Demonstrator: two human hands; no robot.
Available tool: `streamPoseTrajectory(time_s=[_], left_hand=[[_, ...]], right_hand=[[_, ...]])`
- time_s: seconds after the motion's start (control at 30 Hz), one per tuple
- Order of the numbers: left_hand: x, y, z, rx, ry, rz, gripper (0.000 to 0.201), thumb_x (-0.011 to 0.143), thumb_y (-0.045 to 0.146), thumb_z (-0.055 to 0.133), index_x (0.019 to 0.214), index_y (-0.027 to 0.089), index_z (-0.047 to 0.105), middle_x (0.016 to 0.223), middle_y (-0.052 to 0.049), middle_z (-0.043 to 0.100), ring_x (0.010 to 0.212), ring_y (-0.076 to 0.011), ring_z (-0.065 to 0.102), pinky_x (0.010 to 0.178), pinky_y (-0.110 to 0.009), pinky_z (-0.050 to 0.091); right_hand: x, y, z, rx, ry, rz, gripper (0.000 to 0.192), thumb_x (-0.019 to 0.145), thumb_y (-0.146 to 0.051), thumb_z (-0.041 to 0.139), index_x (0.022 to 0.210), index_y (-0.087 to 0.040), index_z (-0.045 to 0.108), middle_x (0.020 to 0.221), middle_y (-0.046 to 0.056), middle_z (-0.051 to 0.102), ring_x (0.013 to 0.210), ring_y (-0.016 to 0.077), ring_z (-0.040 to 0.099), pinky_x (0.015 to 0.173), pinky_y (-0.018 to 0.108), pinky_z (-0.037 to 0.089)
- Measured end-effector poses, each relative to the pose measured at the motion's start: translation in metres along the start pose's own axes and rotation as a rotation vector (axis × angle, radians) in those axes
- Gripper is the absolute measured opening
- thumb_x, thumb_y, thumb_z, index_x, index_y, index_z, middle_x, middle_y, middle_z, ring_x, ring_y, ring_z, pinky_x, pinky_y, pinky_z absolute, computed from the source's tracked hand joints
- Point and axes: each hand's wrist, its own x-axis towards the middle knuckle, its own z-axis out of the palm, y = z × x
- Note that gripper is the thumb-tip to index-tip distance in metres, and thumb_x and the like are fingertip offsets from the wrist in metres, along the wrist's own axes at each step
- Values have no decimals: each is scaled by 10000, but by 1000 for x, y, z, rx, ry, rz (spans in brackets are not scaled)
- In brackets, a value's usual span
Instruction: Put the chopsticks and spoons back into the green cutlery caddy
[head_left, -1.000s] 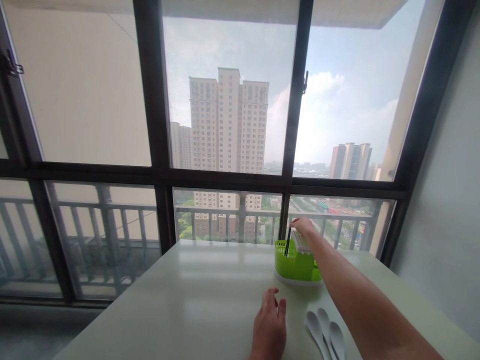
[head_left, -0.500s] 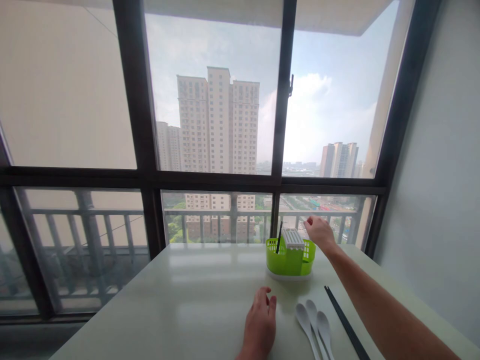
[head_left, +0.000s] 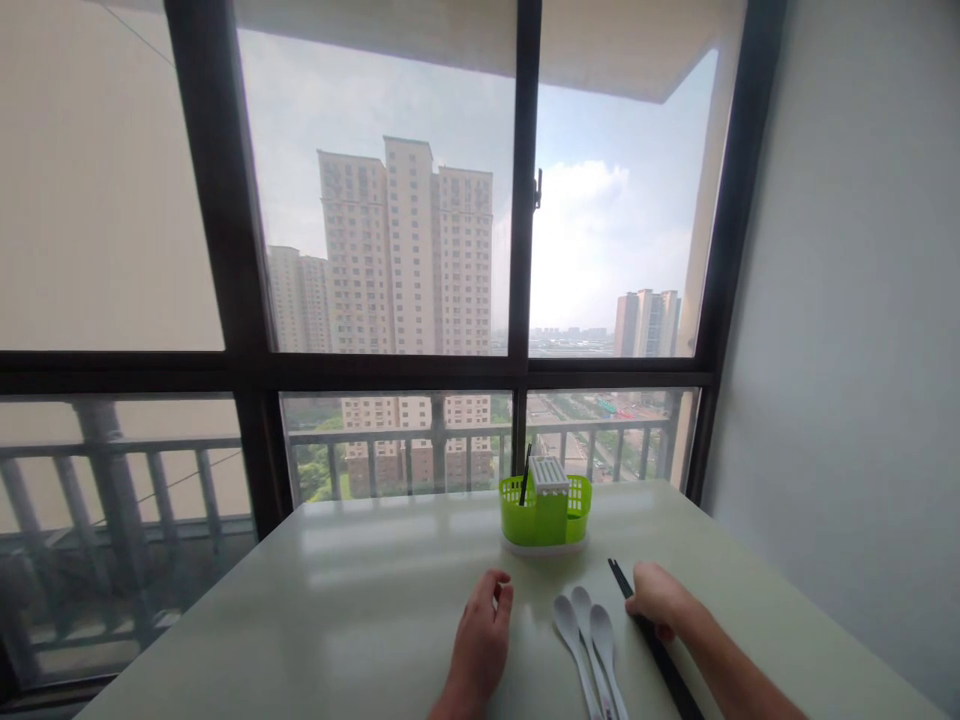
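Observation:
My right hand [head_left: 661, 598] is at the pair of dark chopsticks [head_left: 661, 662] lying on the right of the table, its fingers closed around their upper part. The tips stick out beyond my fingers. My left hand [head_left: 482, 628] rests on the table left of the spoons, fingers loosely curved, thumb apart, holding nothing. Between my hands lie three white spoons [head_left: 568, 612], side by side, bowls pointing away from me. Behind them stands a bright green utensil holder [head_left: 546, 522] with a white slotted top and a white base. A dark stick [head_left: 525, 478] leans upright in its left compartment.
The pale glossy table [head_left: 360, 600] reaches to a dark-framed window [head_left: 375, 372], with a balcony railing outside. A plain wall [head_left: 840, 400] runs along the right. The holder stands near the table's far edge.
My right hand has come back from beside the green holder down to the chopsticks and closed on them. The view has turned right. My left hand stays left of the spoons.

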Motion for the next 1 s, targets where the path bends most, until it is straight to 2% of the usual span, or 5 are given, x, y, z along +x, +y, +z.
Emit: streamPoseTrajectory(time_s=[0.17, 0.47, 0.73, 0.9, 1.0], left_hand=[[2, -3, -2, -8, -7, -7, 356, 1015, 481, 369, 1043, 232, 623, 998, -73, 725, 926, -239, 669, 878, -341, 477], [1, -1, -2, -3, -9, 7, 377, 1019, 488, 360, 1018, 230, 634, 929, -55, 718, 885, -226, 667, 836, -315, 463], [-1, 8, -2, -40, -84, 18, 388, 988, 518, 423, 1003, 217, 668, 798, -19, 682, 754, -195, 623, 724, -280, 452], [-8, 24, -10, -106, -134, 142, 422, 980, 533, 493, 1158, 214, 705, 938, -46, 707, 702, -164, 592, 703, -261, 474], [-11, 31, -16, -146, -128, 203, 425, 995, 525, 491, 1215, 228, 702, 1003, -61, 717, 745, -168, 608, 711, -250, 489]], right_hand=[[-1, -26, 3, -86, 117, -27, 217, 758, -58, 635, 883, -163, 778, 1075, 201, 766, 1073, 350, 734, 887, 400, 585], [-5, -34, -2, -147, 134, 0, 302, 831, -26, 567, 982, -150, 797, 1083, 201, 764, 1052, 326, 742, 855, 378, 574], [-28, -45, -42, -152, 243, -98, 193, 860, -140, 576, 901, -178, 760, 997, 180, 756, 929, 290, 743, 744, 315, 516], [-69, -98, -61, 154, 465, -409, 140, 913, -275, 571, 832, -203, 662, 804, 79, 723, 719, 192, 656, 637, 252, 405], [-85, -124, -52, 453, 419, -669, 164, 921, -284, 565, 784, -206, 609, 690, 10, 664, 619, 146, 576, 587, 231, 365]])
